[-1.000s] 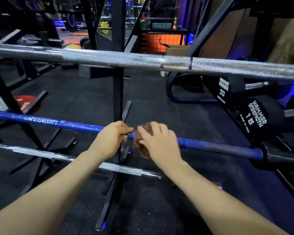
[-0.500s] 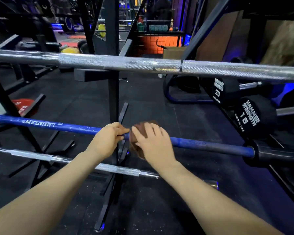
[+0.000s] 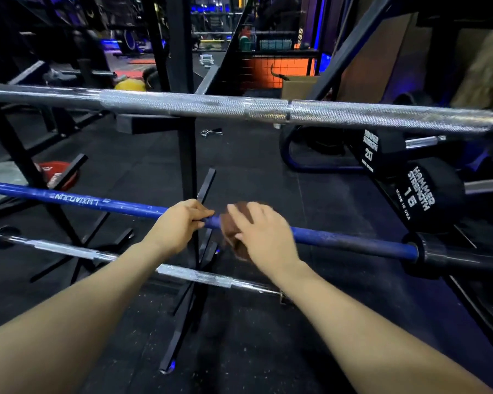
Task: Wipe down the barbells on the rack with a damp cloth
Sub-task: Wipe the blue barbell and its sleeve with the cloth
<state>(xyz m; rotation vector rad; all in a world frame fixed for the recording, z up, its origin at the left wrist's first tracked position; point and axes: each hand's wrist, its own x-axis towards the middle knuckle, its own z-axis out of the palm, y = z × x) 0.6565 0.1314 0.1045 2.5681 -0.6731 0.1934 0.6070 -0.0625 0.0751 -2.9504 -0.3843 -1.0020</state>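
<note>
Barbells lay across the black rack (image 3: 182, 155) on three levels: a silver bar (image 3: 211, 108) on top, a blue bar (image 3: 350, 241) in the middle, another silver bar (image 3: 194, 275) lowest. The blue one ran left to right across both arms, sloping down toward the right. The left hand (image 3: 180, 227) gripped it, fingers curled over. Just beside it, the right hand (image 3: 264, 233) pressed a brown cloth (image 3: 234, 231) around the shaft, with unwiped length probably stretching away rightward.

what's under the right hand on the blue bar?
A brown cloth sits between the right hand and the blue barbell, its edges showing past the fingers. The bar section beneath it is covered, as is most of the cloth. The left hand grips the bar alongside.
</note>
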